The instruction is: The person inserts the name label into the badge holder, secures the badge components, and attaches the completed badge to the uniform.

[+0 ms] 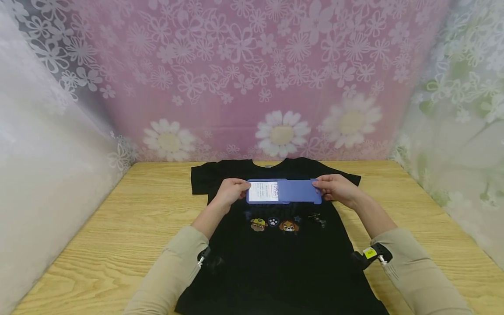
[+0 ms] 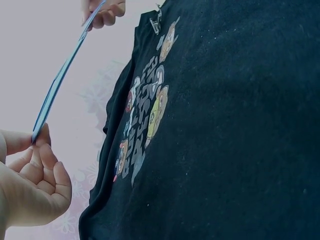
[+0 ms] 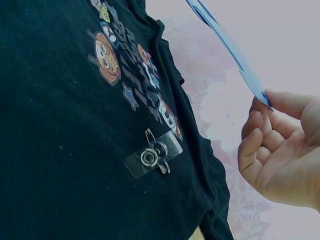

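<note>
A blue badge holder is held sideways above a black T-shirt, its two parts slid partly apart. A white printed card shows in its left part. My left hand pinches the left end between thumb and fingers, while my right hand pinches the right end. Edge-on in both wrist views, the holder appears as a thin blue strip. On the shirt's chest, to the right of the printed cartoon dogs, lies a metal badge clip with a clear plastic strap and a pin.
The shirt lies spread on a wooden table, neck toward the back. A pink floral curtain hangs behind, with pale curtains at the left and right. Each forearm wears a black wrist mount.
</note>
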`<move>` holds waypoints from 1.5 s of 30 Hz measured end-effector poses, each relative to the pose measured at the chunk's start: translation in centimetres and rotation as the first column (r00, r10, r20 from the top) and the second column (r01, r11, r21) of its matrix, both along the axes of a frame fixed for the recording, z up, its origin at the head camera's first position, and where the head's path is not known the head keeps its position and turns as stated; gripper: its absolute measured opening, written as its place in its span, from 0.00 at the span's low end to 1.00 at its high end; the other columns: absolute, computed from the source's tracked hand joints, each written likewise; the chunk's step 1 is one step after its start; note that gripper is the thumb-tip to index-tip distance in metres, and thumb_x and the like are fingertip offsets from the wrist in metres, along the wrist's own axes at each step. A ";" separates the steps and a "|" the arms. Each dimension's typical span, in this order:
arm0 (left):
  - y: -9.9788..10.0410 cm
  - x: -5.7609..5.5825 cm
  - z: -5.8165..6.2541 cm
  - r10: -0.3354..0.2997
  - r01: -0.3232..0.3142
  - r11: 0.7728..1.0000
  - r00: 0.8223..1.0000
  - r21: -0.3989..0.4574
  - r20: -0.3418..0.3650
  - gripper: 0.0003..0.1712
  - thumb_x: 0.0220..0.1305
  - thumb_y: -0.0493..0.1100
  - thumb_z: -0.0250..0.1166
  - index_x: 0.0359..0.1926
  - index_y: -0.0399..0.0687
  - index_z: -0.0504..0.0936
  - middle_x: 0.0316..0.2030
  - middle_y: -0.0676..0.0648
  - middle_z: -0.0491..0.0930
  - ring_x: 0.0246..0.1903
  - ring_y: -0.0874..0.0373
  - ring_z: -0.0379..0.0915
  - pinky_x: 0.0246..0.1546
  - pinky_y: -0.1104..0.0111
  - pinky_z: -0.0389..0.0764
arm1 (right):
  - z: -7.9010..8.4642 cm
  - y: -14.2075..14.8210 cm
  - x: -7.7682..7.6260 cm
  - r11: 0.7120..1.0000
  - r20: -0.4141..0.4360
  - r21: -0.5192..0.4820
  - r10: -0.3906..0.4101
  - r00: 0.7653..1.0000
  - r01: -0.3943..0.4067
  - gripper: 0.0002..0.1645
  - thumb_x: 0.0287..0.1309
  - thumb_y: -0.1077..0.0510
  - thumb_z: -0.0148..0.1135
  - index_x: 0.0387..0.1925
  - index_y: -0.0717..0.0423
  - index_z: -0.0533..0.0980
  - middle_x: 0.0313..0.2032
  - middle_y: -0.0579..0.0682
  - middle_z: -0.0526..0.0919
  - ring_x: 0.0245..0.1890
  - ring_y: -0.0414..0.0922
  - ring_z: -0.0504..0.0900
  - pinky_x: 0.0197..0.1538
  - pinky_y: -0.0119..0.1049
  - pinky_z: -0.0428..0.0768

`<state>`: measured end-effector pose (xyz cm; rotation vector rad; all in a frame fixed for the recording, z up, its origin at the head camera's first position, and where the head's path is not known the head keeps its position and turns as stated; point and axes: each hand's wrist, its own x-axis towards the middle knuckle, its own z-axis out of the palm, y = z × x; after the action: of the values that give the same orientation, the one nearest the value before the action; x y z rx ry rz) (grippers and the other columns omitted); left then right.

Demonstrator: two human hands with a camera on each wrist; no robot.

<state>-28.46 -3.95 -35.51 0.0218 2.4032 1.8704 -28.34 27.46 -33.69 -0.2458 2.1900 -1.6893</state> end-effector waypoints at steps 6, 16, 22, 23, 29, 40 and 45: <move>0.1 0.0 -0.3 0.007 -0.007 1.000 1.000 -0.005 -0.001 0.14 0.64 0.40 0.58 0.43 0.32 0.81 0.34 0.43 0.78 0.34 0.50 0.72 0.42 0.60 0.74 | -0.2 -0.4 -0.3 1.000 -0.007 0.004 0.004 1.000 -0.004 0.15 0.65 0.54 0.53 0.41 0.64 0.72 0.27 0.47 0.74 0.27 0.41 0.71 0.34 0.34 0.71; 0.0 0.2 0.0 0.030 -0.029 0.999 0.999 0.014 -0.028 0.14 0.63 0.39 0.59 0.42 0.31 0.81 0.35 0.42 0.78 0.39 0.41 0.72 0.46 0.54 0.72 | -0.4 -0.5 -0.5 0.998 0.033 -0.027 -0.054 0.998 0.055 0.08 0.62 0.54 0.57 0.36 0.56 0.76 0.26 0.45 0.77 0.27 0.40 0.72 0.35 0.35 0.71; -0.2 0.1 0.1 0.033 -0.033 0.999 0.999 0.016 -0.030 0.14 0.63 0.39 0.59 0.42 0.30 0.81 0.37 0.40 0.78 0.39 0.41 0.72 0.47 0.52 0.72 | -0.2 -0.7 -0.5 0.997 0.044 -0.043 -0.056 0.997 0.058 0.06 0.63 0.56 0.57 0.34 0.53 0.78 0.25 0.44 0.78 0.27 0.40 0.72 0.33 0.33 0.71; -0.2 0.1 0.1 0.033 -0.033 0.999 0.999 0.014 -0.034 0.14 0.63 0.39 0.59 0.42 0.30 0.81 0.37 0.40 0.78 0.39 0.42 0.72 0.47 0.52 0.72 | -0.1 -0.7 -0.5 0.997 0.047 -0.045 -0.055 0.997 0.057 0.06 0.63 0.56 0.57 0.34 0.53 0.78 0.25 0.44 0.78 0.27 0.40 0.72 0.33 0.33 0.70; -0.3 0.0 0.1 0.031 -0.031 1.000 0.999 0.006 -0.033 0.14 0.62 0.39 0.60 0.43 0.31 0.81 0.38 0.40 0.78 0.35 0.48 0.72 0.47 0.53 0.72 | 0.2 -0.8 -0.3 0.998 0.064 -0.051 -0.045 0.997 0.048 0.06 0.62 0.56 0.57 0.31 0.52 0.78 0.25 0.43 0.79 0.27 0.40 0.73 0.32 0.33 0.70; -0.2 -0.1 0.1 0.017 -0.017 1.000 1.000 0.005 0.001 0.15 0.62 0.40 0.60 0.43 0.31 0.81 0.36 0.41 0.78 0.41 0.41 0.72 0.48 0.53 0.71 | 0.0 -0.8 -0.4 0.998 0.072 -0.042 -0.046 0.996 0.049 0.07 0.62 0.56 0.57 0.30 0.50 0.79 0.25 0.44 0.78 0.26 0.40 0.72 0.33 0.34 0.69; 0.3 0.0 0.2 0.002 -0.002 1.000 1.000 0.010 -0.007 0.15 0.61 0.40 0.61 0.43 0.31 0.81 0.35 0.41 0.78 0.41 0.40 0.72 0.48 0.52 0.71 | 0.1 -1.5 -0.3 0.998 0.069 -0.042 -0.044 0.997 0.047 0.06 0.61 0.56 0.58 0.31 0.51 0.79 0.24 0.43 0.78 0.26 0.41 0.73 0.33 0.34 0.68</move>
<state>-28.45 -3.68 -35.27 0.0271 2.3997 1.8864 -28.68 25.97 -33.58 -0.1490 2.1261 -1.7453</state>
